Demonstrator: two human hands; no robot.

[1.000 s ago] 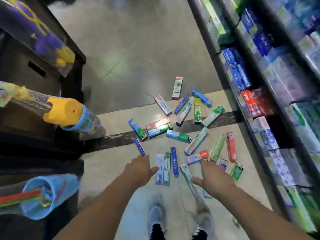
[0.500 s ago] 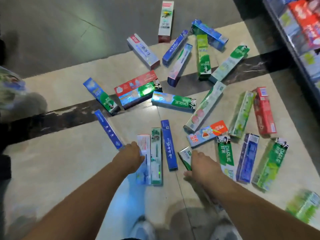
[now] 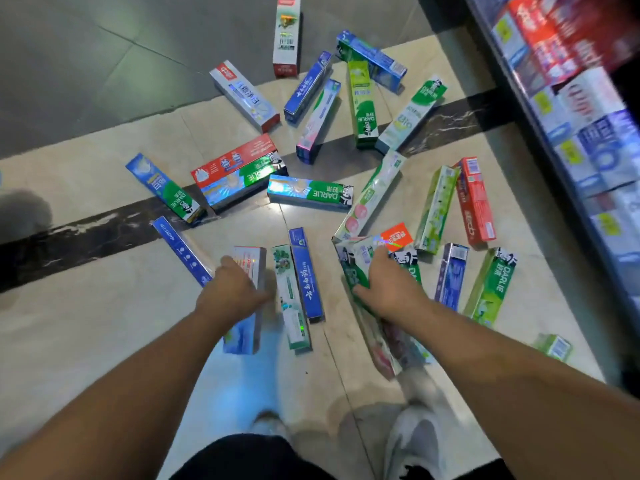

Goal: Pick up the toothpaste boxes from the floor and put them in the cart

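Head view: toothpaste boxes (image 3: 310,196) across glossy tiled floor (image 3: 86,323) beside stocked shelf (image 3: 581,109).

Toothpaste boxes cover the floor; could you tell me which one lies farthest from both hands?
The white box with red ends at the top edge, alone on the grey floor, beyond every other box.
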